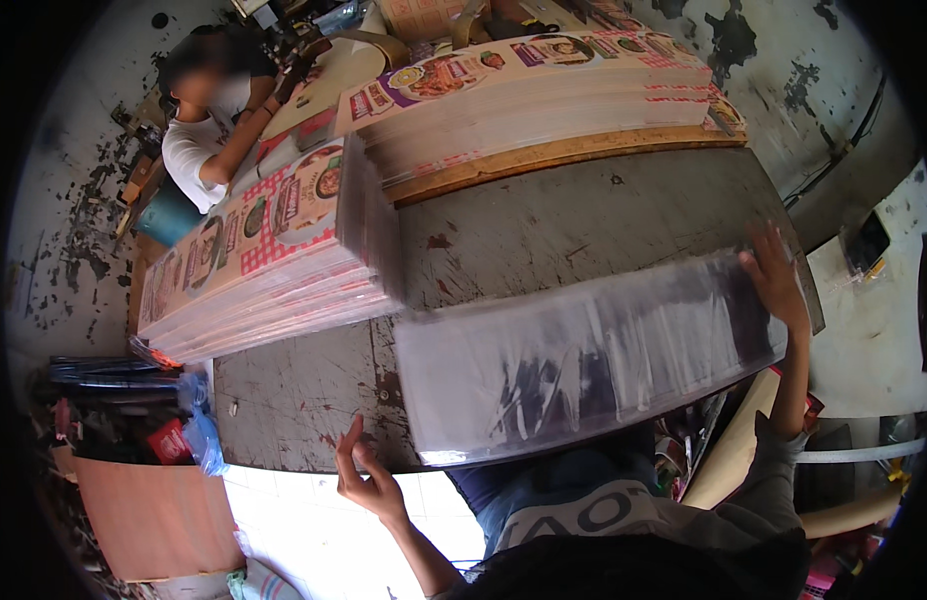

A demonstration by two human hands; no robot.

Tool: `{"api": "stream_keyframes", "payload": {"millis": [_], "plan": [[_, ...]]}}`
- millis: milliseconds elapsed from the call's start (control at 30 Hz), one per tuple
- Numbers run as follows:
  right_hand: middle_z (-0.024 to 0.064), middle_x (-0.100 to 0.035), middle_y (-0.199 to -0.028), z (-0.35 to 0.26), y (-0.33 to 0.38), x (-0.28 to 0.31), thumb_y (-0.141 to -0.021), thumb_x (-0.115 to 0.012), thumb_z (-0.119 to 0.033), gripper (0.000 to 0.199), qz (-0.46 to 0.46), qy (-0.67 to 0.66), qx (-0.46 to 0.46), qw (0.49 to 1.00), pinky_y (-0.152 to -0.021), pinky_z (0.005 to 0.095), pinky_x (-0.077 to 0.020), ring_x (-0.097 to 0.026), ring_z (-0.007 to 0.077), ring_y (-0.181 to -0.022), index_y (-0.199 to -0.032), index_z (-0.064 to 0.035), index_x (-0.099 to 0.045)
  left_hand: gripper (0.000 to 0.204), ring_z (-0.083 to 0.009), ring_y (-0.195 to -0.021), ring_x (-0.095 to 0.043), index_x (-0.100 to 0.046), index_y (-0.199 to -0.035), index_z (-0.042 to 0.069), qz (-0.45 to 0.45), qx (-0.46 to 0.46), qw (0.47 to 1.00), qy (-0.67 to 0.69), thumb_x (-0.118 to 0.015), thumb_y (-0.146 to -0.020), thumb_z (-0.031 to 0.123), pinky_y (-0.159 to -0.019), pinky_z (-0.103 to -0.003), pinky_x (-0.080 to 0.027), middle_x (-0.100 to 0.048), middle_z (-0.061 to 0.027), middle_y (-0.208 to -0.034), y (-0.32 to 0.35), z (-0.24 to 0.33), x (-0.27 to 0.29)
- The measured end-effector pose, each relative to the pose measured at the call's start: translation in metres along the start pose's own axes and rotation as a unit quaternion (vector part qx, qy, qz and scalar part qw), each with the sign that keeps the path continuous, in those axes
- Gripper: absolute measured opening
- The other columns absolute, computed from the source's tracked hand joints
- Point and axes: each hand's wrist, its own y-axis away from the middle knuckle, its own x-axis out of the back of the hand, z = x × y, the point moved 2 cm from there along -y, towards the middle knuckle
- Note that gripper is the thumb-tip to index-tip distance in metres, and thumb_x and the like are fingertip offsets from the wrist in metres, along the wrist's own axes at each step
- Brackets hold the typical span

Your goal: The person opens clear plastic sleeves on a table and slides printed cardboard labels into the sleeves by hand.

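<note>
Right hand (776,278) spread at the right end of the clear plastic film (584,370), flat on the grey table (544,215)! Left hand (372,485) empty, fingers loosely parted. Film looks slippery, floppy; best gripped at the corners.

2 printed stacks (left stack (259,235), far stack (539,100)), sheets in each uncountable; 1 clear plastic batch (594,360), layers uncountable; 1 grey table (584,215); 2 wearer's hands (left hand (371,480), right hand (779,280)); 1 co-worker (199,165); 1 blue bag (204,440)
</note>
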Motion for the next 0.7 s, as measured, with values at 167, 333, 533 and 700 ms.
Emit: {"api": "stream_keyframes", "payload": {"millis": [167,333,533,700], "plan": [[0.0129,-0.018,-0.147,-0.04,0.036,0.002,-0.091,-0.036,-0.049,0.052,0.148,-0.033,0.001,0.988,-0.102,0.063,-0.008,-0.012,0.0304,-0.137,-0.137,-0.0239,-0.034,0.03,-0.0203,-0.082,-0.066,-0.062,-0.089,0.004,0.087,-0.095,0.984,-0.123,-0.035,-0.095,0.016,-0.095,-0.045,-0.04,-0.068,-0.0075,-0.092,-0.001,-0.013,0.013],[0.0096,-0.026,-0.145,-0.011,0.046,-0.02,-0.09,-0.036,-0.052,0.051,0.134,-0.031,-0.203,0.97,-0.102,0.0624,-0.0124,-0.02,0.0274,-0.135,-0.135,-0.027,-0.037,0.032,-0.0234,-0.105,-0.058,-0.057,-0.114,0.006,0.076,0.041,0.994,-0.074,-0.037,-0.095,0.022,-0.097,-0.044,-0.038,-0.058,-0.0134,-0.116,-0.022,-0.024,0.005],[0.0089,-0.028,-0.144,-0.017,0.038,-0.028,-0.09,-0.038,-0.052,0.055,0.136,0.019,-0.212,0.968,-0.103,0.0592,-0.0137,-0.021,0.0268,-0.135,-0.136,-0.0231,-0.037,0.044,-0.0275,-0.132,-0.029,-0.044,-0.129,0.011,-0.083,0.071,0.95,-0.294,-0.045,-0.092,0.034,-0.107,-0.048,-0.021,-0.033,-0.0126,-0.141,-0.039,-0.022,-0.029],[0.0107,-0.03,-0.143,-0.016,0.041,-0.027,-0.09,-0.039,-0.05,0.054,0.142,0.024,-0.191,0.971,-0.103,0.0574,-0.0167,-0.023,0.0284,-0.134,-0.135,-0.0212,-0.037,0.045,-0.0282,-0.133,-0.026,-0.043,-0.131,0.012,-0.113,0.055,0.953,-0.275,-0.044,-0.092,0.034,-0.108,-0.048,-0.017,-0.033,-0.0127,-0.141,-0.038,-0.022,-0.024]]}}
